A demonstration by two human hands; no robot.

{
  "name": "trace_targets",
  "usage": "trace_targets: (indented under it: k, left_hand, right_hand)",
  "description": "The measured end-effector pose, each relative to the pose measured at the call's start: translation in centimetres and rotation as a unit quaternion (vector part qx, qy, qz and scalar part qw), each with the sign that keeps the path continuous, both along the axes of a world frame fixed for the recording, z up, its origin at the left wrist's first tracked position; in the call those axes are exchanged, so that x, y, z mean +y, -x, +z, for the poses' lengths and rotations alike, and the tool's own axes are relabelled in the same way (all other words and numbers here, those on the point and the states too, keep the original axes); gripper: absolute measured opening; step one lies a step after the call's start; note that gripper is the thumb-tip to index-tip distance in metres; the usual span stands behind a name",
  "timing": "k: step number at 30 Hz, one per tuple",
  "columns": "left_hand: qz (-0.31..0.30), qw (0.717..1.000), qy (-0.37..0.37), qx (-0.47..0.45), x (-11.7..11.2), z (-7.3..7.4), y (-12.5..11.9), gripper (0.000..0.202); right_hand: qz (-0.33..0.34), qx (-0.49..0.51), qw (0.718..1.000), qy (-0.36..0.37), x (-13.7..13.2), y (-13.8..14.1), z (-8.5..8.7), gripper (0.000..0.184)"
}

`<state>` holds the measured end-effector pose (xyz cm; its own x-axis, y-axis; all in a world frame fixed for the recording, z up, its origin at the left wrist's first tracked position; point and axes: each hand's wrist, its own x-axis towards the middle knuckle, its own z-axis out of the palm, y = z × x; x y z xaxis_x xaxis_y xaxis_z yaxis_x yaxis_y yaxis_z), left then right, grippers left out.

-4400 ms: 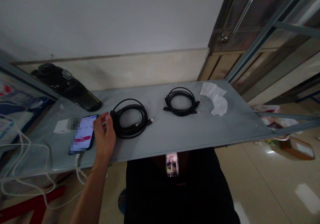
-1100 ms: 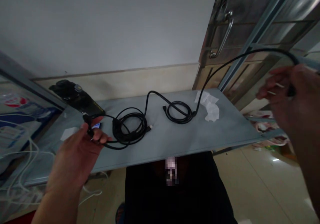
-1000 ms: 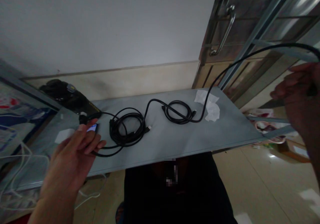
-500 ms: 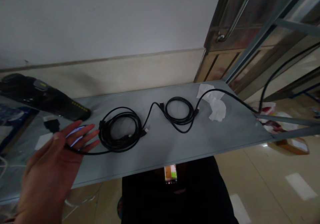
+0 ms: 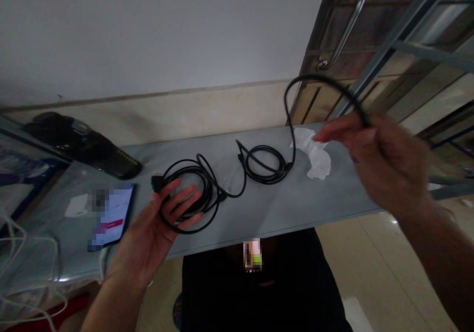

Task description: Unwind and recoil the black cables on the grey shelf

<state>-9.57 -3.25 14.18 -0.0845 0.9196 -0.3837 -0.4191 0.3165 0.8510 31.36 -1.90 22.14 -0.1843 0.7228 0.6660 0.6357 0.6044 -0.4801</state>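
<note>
My left hand (image 5: 163, 228) has its fingers stretched and slightly spread, with the end of a black cable (image 5: 202, 232) caught by the thumb and forefinger. The cable's plug (image 5: 157, 183) sticks up past the thumb. Behind these fingers lies a larger black cable coil (image 5: 207, 186), partly hidden by the hand. My right hand (image 5: 385, 154), a little blurred, grips a raised stretch of black cable (image 5: 291, 100) between thumb and fingers. This stretch drops to a smaller coil (image 5: 264, 180), linked to the larger one by a loose run.
On the grey shelf (image 5: 259, 213) lie a phone (image 5: 114, 213), a white piece (image 5: 76, 205) and crumpled tissue (image 5: 319, 162). A black device (image 5: 89, 147) leans at the back left. White cords (image 5: 57, 263) hang at the left; a metal frame (image 5: 403, 23) stands right.
My left hand has moved right with the cable end, over the larger coil, uncovering the phone. My right hand has come into view, lifting the cable at the right.
</note>
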Motion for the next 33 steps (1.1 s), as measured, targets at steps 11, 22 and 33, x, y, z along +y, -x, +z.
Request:
trace_targets:
  k: [11,22,33]
  left_hand:
    - [0.002,0.978,0.023,-0.207,-0.6,-2.7,0.3,0.042]
    - [0.03,0.982,0.0,-0.187,-0.5,0.8,0.3,0.027]
    - [0.009,0.993,-0.115,-0.021,2.4,-1.0,2.5,0.027]
  right_hand:
    - [0.294,-0.265,0.918,0.04,-1.1,15.7,-7.0,0.043]
    - [0.292,-0.25,0.917,0.107,1.1,19.2,-10.6,0.038]
    - [0.237,-0.333,0.909,-0.085,4.5,21.4,-12.1,0.05]
